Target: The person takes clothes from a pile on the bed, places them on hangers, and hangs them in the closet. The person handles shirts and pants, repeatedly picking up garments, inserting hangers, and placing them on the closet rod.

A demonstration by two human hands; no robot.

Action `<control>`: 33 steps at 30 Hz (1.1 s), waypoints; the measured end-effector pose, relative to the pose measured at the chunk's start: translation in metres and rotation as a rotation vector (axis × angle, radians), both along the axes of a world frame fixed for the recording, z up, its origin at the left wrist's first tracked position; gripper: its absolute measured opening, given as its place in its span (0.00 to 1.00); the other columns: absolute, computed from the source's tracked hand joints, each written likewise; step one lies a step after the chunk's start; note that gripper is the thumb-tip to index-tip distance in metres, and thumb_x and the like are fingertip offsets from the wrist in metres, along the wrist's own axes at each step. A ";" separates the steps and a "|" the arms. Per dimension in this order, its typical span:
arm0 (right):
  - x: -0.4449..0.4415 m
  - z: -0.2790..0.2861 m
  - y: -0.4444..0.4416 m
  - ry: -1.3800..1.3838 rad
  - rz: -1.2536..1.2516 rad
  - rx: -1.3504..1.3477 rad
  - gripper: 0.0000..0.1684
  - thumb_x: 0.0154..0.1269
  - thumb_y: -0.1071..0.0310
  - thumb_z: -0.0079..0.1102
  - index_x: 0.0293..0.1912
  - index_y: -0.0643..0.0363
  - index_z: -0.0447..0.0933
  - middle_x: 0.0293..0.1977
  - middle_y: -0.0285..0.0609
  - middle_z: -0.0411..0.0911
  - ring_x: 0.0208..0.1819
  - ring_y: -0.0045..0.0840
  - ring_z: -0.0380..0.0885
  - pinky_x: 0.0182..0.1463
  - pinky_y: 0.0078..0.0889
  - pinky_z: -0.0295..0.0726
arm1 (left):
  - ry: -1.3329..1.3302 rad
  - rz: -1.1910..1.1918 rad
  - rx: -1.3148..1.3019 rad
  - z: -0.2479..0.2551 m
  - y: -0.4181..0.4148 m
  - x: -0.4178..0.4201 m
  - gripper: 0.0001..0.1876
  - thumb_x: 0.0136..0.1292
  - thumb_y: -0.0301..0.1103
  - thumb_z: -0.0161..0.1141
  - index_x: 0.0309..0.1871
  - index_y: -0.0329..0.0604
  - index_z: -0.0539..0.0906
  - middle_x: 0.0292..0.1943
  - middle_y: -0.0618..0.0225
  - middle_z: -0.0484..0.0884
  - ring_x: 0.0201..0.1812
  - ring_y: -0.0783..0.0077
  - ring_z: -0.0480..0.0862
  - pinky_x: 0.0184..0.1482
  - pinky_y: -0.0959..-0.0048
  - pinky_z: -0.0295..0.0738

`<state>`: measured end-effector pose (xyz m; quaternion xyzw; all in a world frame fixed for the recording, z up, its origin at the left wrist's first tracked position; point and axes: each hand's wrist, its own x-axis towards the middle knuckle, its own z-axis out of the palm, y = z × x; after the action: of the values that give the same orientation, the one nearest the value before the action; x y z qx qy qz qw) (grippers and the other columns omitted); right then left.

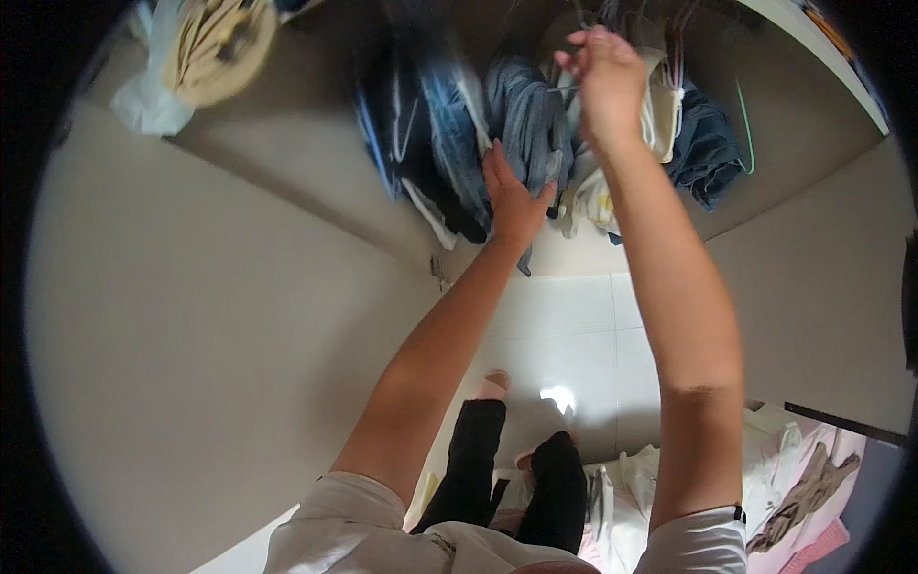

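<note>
Hanging clothes fill the middle of an open wardrobe. My left hand (pixel 518 204), fingers spread, rests against a grey-blue garment (pixel 527 115) on a hanger, beside folded blue jeans (pixel 455 129). Higher up, my right hand (pixel 606 75) is raised with bent fingers near the hanger hooks; whether it grips a hook cannot be told. Dark garments (pixel 423 172) hang to the left. To the right of my right hand are a cream garment (pixel 660 107) and dark blue denim (pixel 706 147). A white garment with yellow print (pixel 597 201) hangs low between my arms.
Wardrobe doors stand open at left (pixel 179 301) and right (pixel 810 273). A green hanger (pixel 747 136) hangs at the right. A plastic bag (pixel 154 100) and a round tan item (pixel 222 54) are upper left. Clothes on a pink surface (pixel 817 542) lie behind at lower right, beside the tiled floor (pixel 559 308).
</note>
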<state>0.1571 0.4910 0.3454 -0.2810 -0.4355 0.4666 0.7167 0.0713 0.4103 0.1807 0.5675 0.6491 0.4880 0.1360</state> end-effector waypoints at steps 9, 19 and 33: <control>-0.021 -0.097 -0.019 -0.285 0.053 -0.191 0.17 0.75 0.59 0.49 0.38 0.61 0.79 0.27 0.33 0.74 0.28 0.16 0.72 0.34 0.21 0.77 | 0.243 -0.135 -0.235 -0.129 0.114 -0.060 0.44 0.50 0.42 0.72 0.67 0.37 0.62 0.60 0.51 0.76 0.61 0.52 0.76 0.61 0.58 0.70; 0.011 -0.114 -0.031 -0.424 0.062 -0.047 0.19 0.78 0.56 0.45 0.49 0.59 0.79 0.38 0.32 0.78 0.38 0.15 0.72 0.46 0.18 0.72 | -0.557 -0.124 -0.183 -0.045 0.085 -0.042 0.17 0.71 0.27 0.49 0.61 0.37 0.68 0.58 0.55 0.74 0.59 0.59 0.74 0.60 0.66 0.67; -0.001 -0.133 -0.026 -0.406 0.063 -0.134 0.16 0.75 0.59 0.46 0.46 0.58 0.80 0.32 0.43 0.80 0.35 0.25 0.78 0.42 0.28 0.76 | 0.362 -0.293 0.025 -0.032 0.056 -0.032 0.22 0.61 0.26 0.58 0.60 0.41 0.72 0.50 0.51 0.75 0.52 0.45 0.73 0.55 0.54 0.69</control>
<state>0.1562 0.4648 0.2125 -0.4023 -0.5474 0.4505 0.5792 0.0397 0.4664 0.1490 0.7356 0.5674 0.3614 0.0796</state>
